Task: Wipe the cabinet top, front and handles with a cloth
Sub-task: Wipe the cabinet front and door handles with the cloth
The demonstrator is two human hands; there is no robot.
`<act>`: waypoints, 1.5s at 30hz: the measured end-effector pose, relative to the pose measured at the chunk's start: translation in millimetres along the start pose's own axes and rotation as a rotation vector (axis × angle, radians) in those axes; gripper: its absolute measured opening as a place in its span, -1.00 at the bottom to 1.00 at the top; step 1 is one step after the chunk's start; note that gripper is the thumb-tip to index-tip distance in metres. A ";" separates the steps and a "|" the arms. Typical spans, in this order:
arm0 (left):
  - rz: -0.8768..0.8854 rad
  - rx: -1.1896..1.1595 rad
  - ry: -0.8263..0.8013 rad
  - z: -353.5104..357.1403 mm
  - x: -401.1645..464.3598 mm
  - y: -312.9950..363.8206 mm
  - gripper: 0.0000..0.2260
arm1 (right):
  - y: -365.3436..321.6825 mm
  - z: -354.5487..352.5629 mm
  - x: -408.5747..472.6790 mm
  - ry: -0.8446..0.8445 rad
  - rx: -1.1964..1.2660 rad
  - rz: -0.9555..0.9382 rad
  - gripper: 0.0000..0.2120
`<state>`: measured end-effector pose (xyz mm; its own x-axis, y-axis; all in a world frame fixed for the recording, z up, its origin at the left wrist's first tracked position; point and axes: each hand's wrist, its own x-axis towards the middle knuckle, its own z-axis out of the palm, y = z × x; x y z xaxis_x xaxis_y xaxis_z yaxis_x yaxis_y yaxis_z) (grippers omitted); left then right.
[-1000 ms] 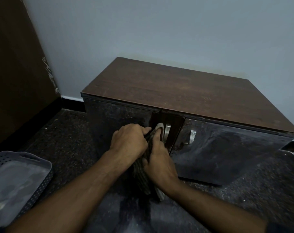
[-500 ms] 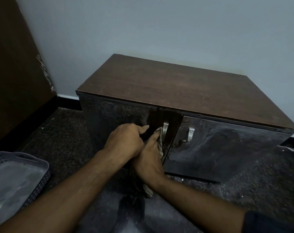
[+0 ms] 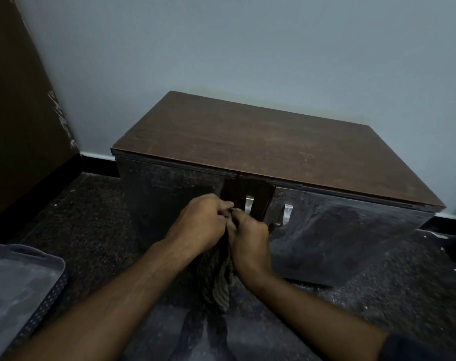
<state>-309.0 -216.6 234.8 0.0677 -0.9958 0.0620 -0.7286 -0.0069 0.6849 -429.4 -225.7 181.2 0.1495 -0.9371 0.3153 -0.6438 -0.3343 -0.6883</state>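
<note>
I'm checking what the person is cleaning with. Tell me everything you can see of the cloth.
The cloth is a dull grey-brown fabric with a ribbed or striped weave, limp and bunched. Its upper end is gripped between the left hand and the right hand, which meet just in front of the cabinet doors. The rest hangs down between the wrists in loose folds, its lower end free above the floor.

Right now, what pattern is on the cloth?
Striped cloth, grey-brown, ribbed; head view.
</note>
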 end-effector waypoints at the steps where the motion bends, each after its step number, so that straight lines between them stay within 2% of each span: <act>1: 0.006 -0.022 0.032 1.1 1.5 2.8 -0.64 | -4.9 -2.6 5.1 0.030 0.013 0.047 -0.87; 6: 0.024 -0.132 0.136 3.8 2.6 13.3 -0.63 | -16.8 -13.6 9.4 0.122 0.164 0.148 -0.89; 13: -0.003 -0.170 0.155 7.5 6.6 13.2 -0.76 | -0.4 -39.6 12.1 0.278 0.066 -0.017 -0.98; 17: -0.008 -0.161 0.190 12.3 9.9 14.2 -0.82 | 0.6 -46.2 25.4 0.359 0.057 -0.096 -0.96; 20: -0.009 -0.134 0.223 12.2 11.1 13.7 -0.86 | 5.5 -36.6 23.2 0.326 -0.029 -0.296 -0.94; 24: -0.070 -0.119 0.243 10.5 11.2 9.2 -0.89 | 17.6 -35.1 19.0 0.265 -0.239 -0.463 -0.76; 27: -0.068 -0.121 0.247 10.7 10.8 11.1 -0.91 | 22.0 -39.3 24.2 0.296 -0.189 -0.432 -0.80; 32: -0.073 -0.052 0.310 9.6 9.7 17.3 -0.90 | 10.2 -38.0 29.2 0.235 -0.317 -0.490 -0.97; 37: -0.042 -0.070 0.322 10.6 7.1 19.4 -0.91 | 17.6 -46.3 26.0 0.263 -0.244 -0.398 -0.87; 42: -0.034 -0.085 0.381 12.1 10.8 22.4 -0.91 | 8.5 -40.8 31.4 0.179 -0.346 -0.533 -0.93; 45: -0.028 -0.089 0.390 11.9 10.5 21.1 -0.93 | 12.6 -42.3 31.3 0.201 -0.265 -0.470 -0.89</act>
<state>-331.8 -228.4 241.3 0.3531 -0.8856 0.3018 -0.6619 -0.0084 0.7495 -464.6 -255.1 210.1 0.3363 -0.6478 0.6835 -0.7127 -0.6495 -0.2649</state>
